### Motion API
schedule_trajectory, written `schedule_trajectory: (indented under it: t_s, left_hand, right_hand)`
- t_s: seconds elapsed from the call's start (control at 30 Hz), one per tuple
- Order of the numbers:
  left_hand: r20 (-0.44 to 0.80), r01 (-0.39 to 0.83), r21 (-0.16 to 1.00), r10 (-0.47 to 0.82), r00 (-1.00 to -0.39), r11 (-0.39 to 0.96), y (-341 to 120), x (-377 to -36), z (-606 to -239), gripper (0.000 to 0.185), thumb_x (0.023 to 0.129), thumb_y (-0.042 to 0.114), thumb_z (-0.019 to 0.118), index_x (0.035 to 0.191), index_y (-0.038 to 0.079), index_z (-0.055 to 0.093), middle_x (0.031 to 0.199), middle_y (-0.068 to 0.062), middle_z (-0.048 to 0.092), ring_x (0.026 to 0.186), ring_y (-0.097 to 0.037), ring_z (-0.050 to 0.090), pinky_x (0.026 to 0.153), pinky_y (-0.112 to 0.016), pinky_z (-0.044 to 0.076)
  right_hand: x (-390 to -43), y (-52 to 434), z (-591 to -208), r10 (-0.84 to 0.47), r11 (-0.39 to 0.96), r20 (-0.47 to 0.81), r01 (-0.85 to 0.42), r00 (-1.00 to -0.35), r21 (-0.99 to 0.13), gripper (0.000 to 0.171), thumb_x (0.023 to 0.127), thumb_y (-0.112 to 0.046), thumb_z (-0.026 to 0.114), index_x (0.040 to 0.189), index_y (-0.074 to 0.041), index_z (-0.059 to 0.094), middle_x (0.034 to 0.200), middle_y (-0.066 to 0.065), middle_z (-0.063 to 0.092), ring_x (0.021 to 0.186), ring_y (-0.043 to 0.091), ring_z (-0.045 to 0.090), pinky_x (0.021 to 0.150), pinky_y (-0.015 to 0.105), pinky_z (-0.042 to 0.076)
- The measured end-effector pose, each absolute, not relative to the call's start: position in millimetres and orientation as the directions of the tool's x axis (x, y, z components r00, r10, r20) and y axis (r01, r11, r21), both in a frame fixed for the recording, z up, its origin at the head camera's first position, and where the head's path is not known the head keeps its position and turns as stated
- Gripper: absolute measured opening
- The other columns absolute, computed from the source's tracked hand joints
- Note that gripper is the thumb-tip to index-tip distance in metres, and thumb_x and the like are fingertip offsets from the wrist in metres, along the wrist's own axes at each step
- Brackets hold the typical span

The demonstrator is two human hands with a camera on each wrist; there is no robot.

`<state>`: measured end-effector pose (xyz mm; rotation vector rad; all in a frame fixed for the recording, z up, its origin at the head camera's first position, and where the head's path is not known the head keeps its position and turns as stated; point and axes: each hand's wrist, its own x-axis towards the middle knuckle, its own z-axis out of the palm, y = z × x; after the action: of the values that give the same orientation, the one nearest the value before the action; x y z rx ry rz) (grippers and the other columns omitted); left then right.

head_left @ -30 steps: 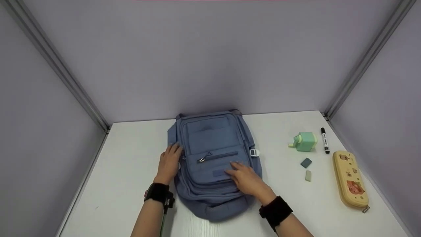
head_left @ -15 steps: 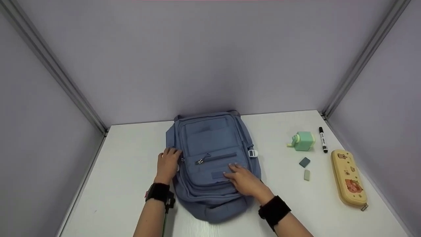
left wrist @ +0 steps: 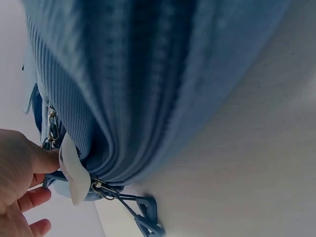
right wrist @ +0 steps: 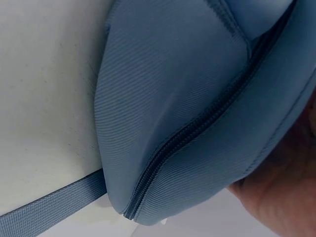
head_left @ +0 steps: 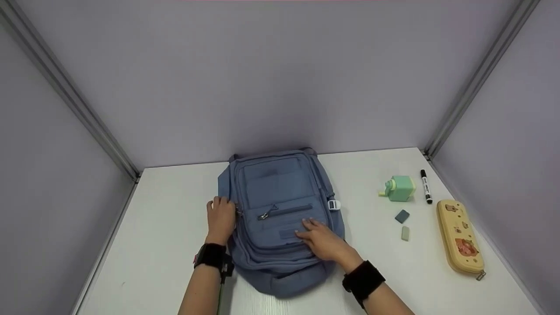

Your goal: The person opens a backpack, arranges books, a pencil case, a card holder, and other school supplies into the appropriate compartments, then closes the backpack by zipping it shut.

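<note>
The left hand [head_left: 221, 220] sits at the left edge of the blue backpack [head_left: 280, 205], its fingers curled at the side zip; in the left wrist view the thumb [left wrist: 42, 158] presses a white tag [left wrist: 73, 173] by the metal zipper pulls [left wrist: 101, 188], though the exact pinch cannot be told. The right hand [head_left: 323, 239] lies flat with straight fingers on the front pocket, holding nothing. The marker [head_left: 423, 186] carries dark print on its white barrel, too small to read; a small stitched label patch [head_left: 288, 233] on the pocket shows no legible writing. Since a second ago the left hand has slid a little down and back along the side of the bag, from beside the upper pocket to the level of the slanted front zipper [head_left: 284, 211]; the right hand stays on the pocket, barely shifted. The backpack lies face up in the middle of the white worktop [head_left: 166, 245], its top against the back wall, ribbed fabric, zips closed in what shows, a white buckle [head_left: 334, 204] on its right strap. Well to the right lie a green pencil sharpener [head_left: 398, 188], the marker, a dark eraser [head_left: 402, 216], a pale eraser [head_left: 405, 233] and a yellow pencil case [head_left: 460, 237] with cartoon pictures
</note>
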<state>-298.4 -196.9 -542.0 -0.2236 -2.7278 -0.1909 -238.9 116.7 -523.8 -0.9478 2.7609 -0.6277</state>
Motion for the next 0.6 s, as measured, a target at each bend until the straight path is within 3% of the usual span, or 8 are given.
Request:
schedule_trajectory:
  t_s: [0.13, 0.33, 0.43, 0.6]
  left_hand:
    - [0.382, 0.146, 0.134, 0.084, -0.920, 0.980, -196.5, -297.7, -536.7, 0.016, 0.090, -0.001, 0.062, 0.076, -0.002, 0.069, 0.090, -0.020, 0.059, 0.102, -0.040, 0.051, 0.091, -0.058, 0.038]
    - [0.323, 0.104, 0.174, 0.043, -0.945, 0.979, -200.1, -295.5, -526.4, 0.014, 0.091, 0.009, 0.067, 0.081, 0.002, 0.073, 0.098, -0.016, 0.061, 0.109, -0.038, 0.051, 0.093, -0.057, 0.038]
    - [0.313, 0.115, 0.167, 0.057, -0.948, 0.979, -201.9, -293.5, -523.4, 0.014, 0.089, 0.009, 0.069, 0.076, 0.003, 0.072, 0.086, -0.014, 0.066, 0.095, -0.036, 0.060, 0.084, -0.055, 0.044]
    - [0.340, 0.148, 0.145, 0.091, -0.936, 0.978, -201.1, -286.4, -524.1, 0.022, 0.081, -0.002, 0.069, 0.061, 0.005, 0.063, 0.061, -0.013, 0.062, 0.056, -0.031, 0.062, 0.053, -0.045, 0.049]
  right_hand:
    - [-238.9, 116.8, -525.0, -0.608, 0.709, -0.015, -0.534, -0.794, -0.460, 0.032, 0.100, -0.012, 0.056, 0.130, -0.003, 0.063, 0.145, 0.029, 0.042, 0.135, 0.050, 0.033, 0.106, 0.059, 0.029]
    - [-239.2, 116.7, -525.7, -0.611, 0.702, -0.015, -0.533, -0.792, -0.473, 0.032, 0.101, -0.012, 0.055, 0.130, -0.003, 0.062, 0.145, 0.029, 0.041, 0.135, 0.050, 0.032, 0.106, 0.059, 0.029]
    - [-239.4, 117.3, -526.3, -0.611, 0.700, -0.014, -0.532, -0.792, -0.476, 0.032, 0.101, -0.012, 0.055, 0.130, -0.003, 0.062, 0.145, 0.029, 0.041, 0.136, 0.050, 0.031, 0.106, 0.059, 0.029]
    - [-238.5, 118.2, -526.2, -0.607, 0.701, -0.015, -0.526, -0.795, -0.481, 0.032, 0.101, -0.012, 0.055, 0.130, -0.003, 0.063, 0.145, 0.029, 0.040, 0.136, 0.050, 0.031, 0.106, 0.059, 0.029]
